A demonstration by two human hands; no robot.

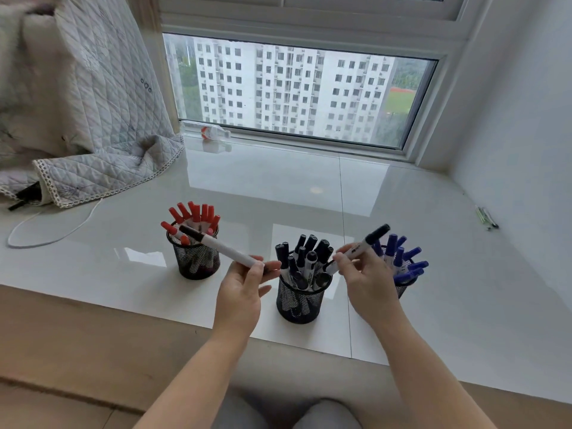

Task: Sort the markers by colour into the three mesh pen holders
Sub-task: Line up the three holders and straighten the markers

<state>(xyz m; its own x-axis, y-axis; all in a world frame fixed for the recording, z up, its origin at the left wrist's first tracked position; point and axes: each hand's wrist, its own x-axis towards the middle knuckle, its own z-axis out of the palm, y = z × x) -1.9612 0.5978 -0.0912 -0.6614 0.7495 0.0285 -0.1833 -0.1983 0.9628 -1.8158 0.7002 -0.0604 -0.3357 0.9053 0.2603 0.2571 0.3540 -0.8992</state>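
A wide glossy white counter (278,181) runs under a window (297,91), with a quilted grey blanket (86,119) heaped on its far left corner and a white cable (46,233) looping out from beneath it. A plastic bottle (213,131) lies on its side at the far edge by the window frame, and a few thin pens (487,218) lie on the right side of the counter.

Three black mesh pen holders stand in a row near the front edge. The left holder (199,258) is packed with red-capped markers (195,215). The middle holder (301,300), nearest the person, is filled with black-capped markers (305,255). The right holder (404,286), partly hidden behind the right hand, carries blue-capped markers (402,258) that fan out to the right.

The left hand (244,292) is raised between the left and middle holders, fingers closed around the near end of a white marker with a black cap (221,246); the marker slants up and to the left so its cap lies in front of the red holder's rim. The right hand (365,280) is raised between the middle and right holders, thumb and fingertips pinched on the barrel of a second black-capped marker (363,246), which tilts up to the right with its cap above the blue markers.
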